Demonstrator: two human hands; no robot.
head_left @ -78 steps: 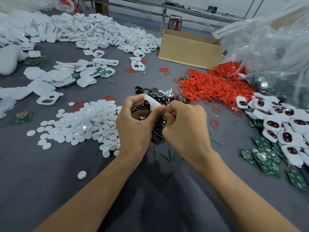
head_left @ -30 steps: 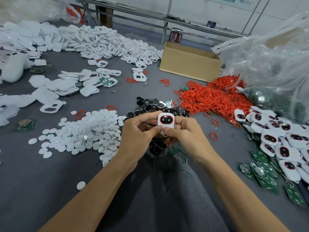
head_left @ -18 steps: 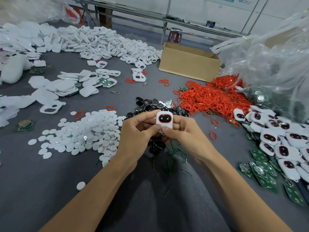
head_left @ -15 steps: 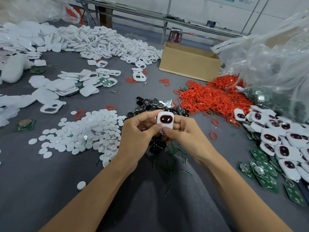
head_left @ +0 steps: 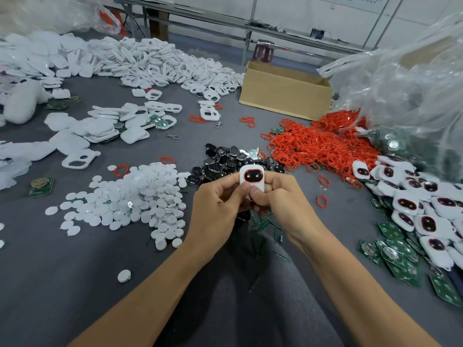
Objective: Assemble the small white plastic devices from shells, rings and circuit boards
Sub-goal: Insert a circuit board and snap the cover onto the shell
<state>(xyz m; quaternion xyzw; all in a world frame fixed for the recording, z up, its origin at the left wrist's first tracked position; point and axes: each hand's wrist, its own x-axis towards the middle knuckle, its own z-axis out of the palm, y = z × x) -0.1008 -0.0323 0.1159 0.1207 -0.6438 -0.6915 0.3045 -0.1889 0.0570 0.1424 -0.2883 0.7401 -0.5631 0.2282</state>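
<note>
White round plastic discs (head_left: 130, 196) lie heaped at the left. The left hand (head_left: 215, 204) pinches a small white plastic device with a red-ringed dark window (head_left: 251, 177), raised just above a pile of glossy black parts (head_left: 225, 159); the right hand (head_left: 280, 196) pinches its other side. Thin red plastic rings (head_left: 320, 146) lie heaped further right

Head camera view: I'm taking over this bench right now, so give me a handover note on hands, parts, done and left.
Left hand and right hand both pinch one white device, its red-rimmed dark window facing the camera, above the black pieces.
Parts: red rings ahead right; white shells far left; white discs left; circuit boards near right.
Done: the heap of devices at right looks assembled.
Left: check this one is closed, probably add it to the heap, then start another.
</note>
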